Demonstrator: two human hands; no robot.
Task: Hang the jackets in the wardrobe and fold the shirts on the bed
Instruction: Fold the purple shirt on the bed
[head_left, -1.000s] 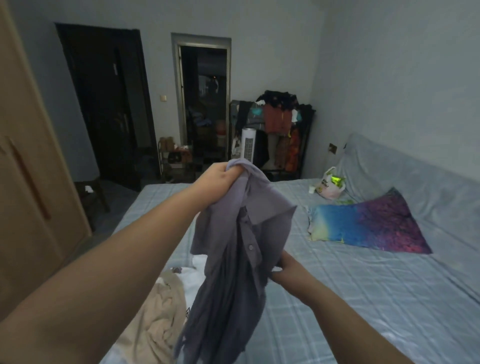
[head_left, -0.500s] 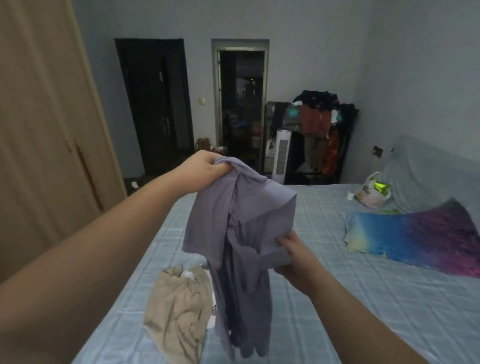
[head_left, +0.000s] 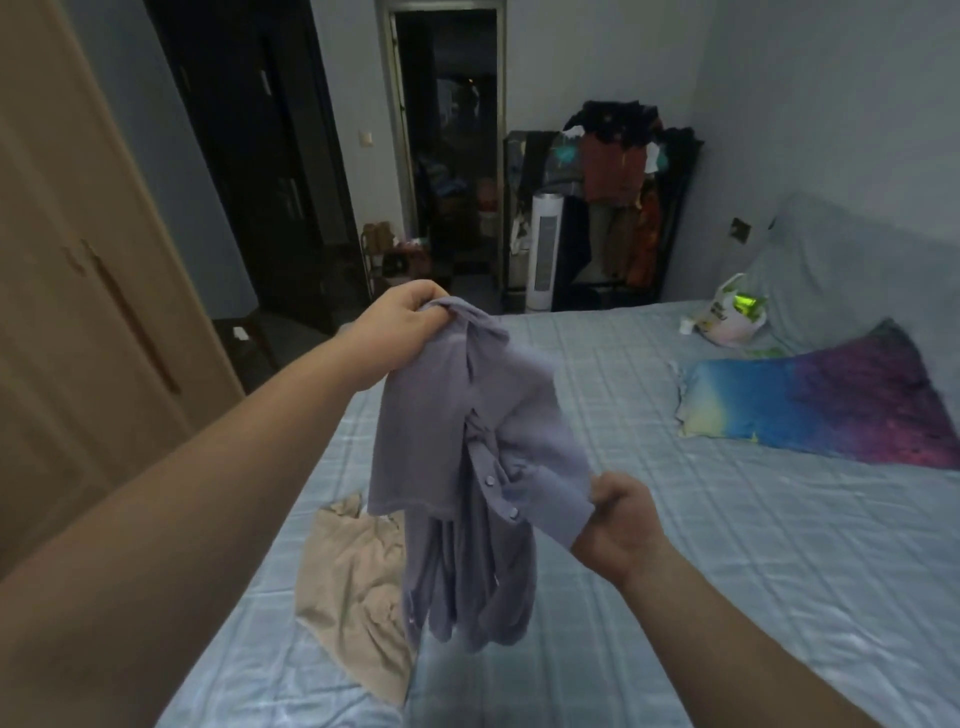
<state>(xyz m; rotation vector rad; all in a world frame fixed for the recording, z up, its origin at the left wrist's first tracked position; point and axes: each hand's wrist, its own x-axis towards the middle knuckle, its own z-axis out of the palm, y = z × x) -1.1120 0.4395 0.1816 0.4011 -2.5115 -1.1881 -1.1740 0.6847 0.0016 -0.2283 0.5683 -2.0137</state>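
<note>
While gripped at the collar by left hand (head_left: 400, 317) and pinched at a cuff by right hand (head_left: 615, 512), lilac shirt (head_left: 467, 447) hangs bunched above bed (head_left: 727, 545). Sorting-out step, judged: shirt being opened for folding. Next: spread flat on bedspread beside beige garment (head_left: 358, 582), clear of pillow (head_left: 821, 400).

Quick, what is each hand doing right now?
Left hand: closed, gripping the top of the purple shirt.
Right hand: closed, pinching the shirt's sleeve cuff.
</note>
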